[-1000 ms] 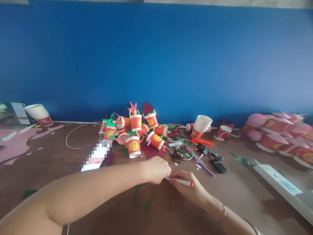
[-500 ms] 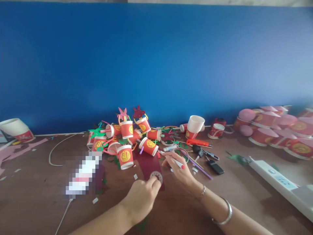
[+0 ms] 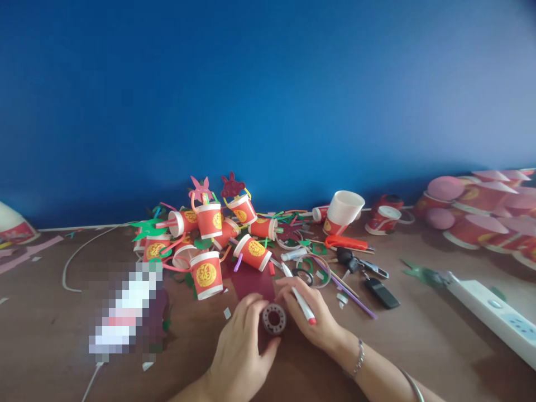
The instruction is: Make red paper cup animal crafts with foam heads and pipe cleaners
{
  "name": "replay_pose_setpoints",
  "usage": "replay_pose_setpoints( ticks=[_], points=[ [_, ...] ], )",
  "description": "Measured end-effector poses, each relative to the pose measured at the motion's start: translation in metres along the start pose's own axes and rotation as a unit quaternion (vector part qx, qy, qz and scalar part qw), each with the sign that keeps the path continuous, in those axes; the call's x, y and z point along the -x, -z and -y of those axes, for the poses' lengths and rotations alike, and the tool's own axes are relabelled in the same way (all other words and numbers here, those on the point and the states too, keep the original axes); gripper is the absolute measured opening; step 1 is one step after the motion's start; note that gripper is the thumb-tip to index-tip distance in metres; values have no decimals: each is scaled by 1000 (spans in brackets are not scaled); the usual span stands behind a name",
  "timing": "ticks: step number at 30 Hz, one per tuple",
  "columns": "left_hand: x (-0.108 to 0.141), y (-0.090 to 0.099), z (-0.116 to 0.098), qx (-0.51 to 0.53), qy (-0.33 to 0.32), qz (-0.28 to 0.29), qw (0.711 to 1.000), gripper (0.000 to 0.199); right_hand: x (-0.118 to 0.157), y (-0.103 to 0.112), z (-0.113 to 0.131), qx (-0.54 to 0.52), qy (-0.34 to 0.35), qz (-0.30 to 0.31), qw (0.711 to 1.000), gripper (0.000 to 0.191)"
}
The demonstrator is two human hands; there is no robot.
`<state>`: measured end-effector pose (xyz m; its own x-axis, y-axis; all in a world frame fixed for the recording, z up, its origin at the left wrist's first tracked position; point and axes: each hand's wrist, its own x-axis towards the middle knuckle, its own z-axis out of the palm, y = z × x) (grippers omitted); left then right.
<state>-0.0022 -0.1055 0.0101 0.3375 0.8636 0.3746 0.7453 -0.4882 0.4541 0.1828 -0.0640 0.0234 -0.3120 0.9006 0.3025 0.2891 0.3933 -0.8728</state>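
Observation:
My left hand (image 3: 240,340) curls its thumb and fingers around the edge of a small roll of tape (image 3: 274,319), its marked ring facing up. Through its hole shows dark red. Just right of it, my right hand (image 3: 312,312) holds a white marker (image 3: 299,296) with a red end, its other end pointing away from me. The right fingertips are close to the roll; whether they touch it I cannot tell. A dark red sheet (image 3: 253,281) lies on the table beneath and beyond the roll, partly covered by my hands.
Red paper cups (image 3: 206,273) with pipe-cleaner limbs are heaped ahead. Stacked white cups (image 3: 345,207), an orange-red tool (image 3: 347,243) and keys (image 3: 347,258) lie right of them. A power strip (image 3: 494,312) and more cups (image 3: 473,229) are far right. A blurred-out device (image 3: 125,312) is at left.
My left hand has shifted from gripping the roll's near side to curling round its left edge. The right hand with the marker has come lower, beside the roll. The view has tilted slightly.

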Motion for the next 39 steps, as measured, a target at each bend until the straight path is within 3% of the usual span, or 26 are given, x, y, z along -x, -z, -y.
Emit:
replay_pose_setpoints(
  ticks=[2,4,8,11,18,22,39],
  points=[
    [-4,2,2,12,27,-19,999,61,1,3,1,29,32,33,999,38],
    [-8,3,4,39,44,-1,998,65,2,6,1,70,49,69,994,53],
    [-13,2,8,100,66,62,991,63,3,10,4,112,36,138,983,72],
    [-13,0,12,126,73,78,986,59,3,9,6,117,28,163,979,78],
    [-14,-5,17,125,68,67,988,52,2,7,0,147,-10,142,979,66],
    [-12,-9,21,107,54,48,992,58,2,6,-2,156,-20,135,978,62],
    [-9,-9,25,84,33,60,994,59,1,1,-8,166,-8,106,980,64]
  ],
)
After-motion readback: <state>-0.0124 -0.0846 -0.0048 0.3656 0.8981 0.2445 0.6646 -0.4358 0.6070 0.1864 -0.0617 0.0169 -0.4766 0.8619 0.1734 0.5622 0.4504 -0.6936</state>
